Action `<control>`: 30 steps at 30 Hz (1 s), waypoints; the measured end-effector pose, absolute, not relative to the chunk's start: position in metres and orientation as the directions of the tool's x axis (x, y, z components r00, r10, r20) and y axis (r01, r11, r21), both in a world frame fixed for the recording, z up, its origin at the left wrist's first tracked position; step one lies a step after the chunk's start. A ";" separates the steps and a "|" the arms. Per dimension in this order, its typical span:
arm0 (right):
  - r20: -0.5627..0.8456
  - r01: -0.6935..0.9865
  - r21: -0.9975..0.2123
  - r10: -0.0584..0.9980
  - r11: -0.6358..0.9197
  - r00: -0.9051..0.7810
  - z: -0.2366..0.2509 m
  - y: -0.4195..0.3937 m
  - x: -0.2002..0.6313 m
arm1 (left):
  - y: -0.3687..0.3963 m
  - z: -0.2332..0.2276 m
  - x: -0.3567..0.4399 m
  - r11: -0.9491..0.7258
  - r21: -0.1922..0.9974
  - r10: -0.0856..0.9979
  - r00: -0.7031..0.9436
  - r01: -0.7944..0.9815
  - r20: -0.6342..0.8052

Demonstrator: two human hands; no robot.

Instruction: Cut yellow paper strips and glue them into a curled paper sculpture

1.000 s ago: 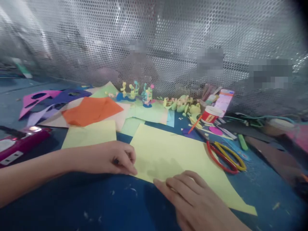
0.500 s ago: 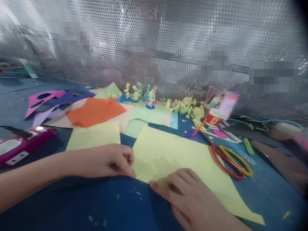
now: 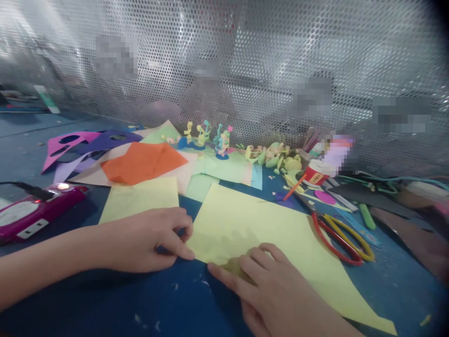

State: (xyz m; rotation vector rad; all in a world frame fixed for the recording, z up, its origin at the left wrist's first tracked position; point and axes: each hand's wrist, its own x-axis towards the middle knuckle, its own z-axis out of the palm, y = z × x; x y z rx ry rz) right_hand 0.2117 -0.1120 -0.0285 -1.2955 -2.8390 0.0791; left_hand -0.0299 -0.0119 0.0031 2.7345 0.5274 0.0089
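My left hand (image 3: 150, 241) pinches the near corner of the pale yellow paper sheet (image 3: 266, 234), right hand (image 3: 277, 290) pressed flat on its near edge, scissors (image 3: 342, 234) just beyond its right side.

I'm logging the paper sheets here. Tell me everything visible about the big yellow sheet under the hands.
The yellow sheet is thin, pale, matte paper lying flat on the blue table, turned at an angle. The left hand pinches its near left corner; the right hand presses on its near edge. Its far right side lies beside red and yellow scissors.
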 end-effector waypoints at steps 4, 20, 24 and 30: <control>-0.011 0.777 -0.078 0.779 0.625 -0.627 -0.025 -0.114 0.213 | -0.015 0.002 -0.032 -0.891 0.317 0.340 0.940 0.326 -0.015; 0.175 0.798 0.155 0.779 0.582 -0.602 -0.035 -0.157 0.277 | -0.010 0.005 -0.038 -0.808 0.406 0.443 0.895 0.427 -0.060; 0.141 0.808 0.210 0.801 0.551 -0.583 -0.032 -0.165 0.288 | -0.011 0.011 -0.033 -0.809 0.394 0.433 0.896 0.436 -0.102; 0.175 0.827 0.236 0.814 0.511 -0.553 -0.038 -0.180 0.310 | -0.011 0.012 -0.030 -0.822 0.364 0.418 0.898 0.438 -0.136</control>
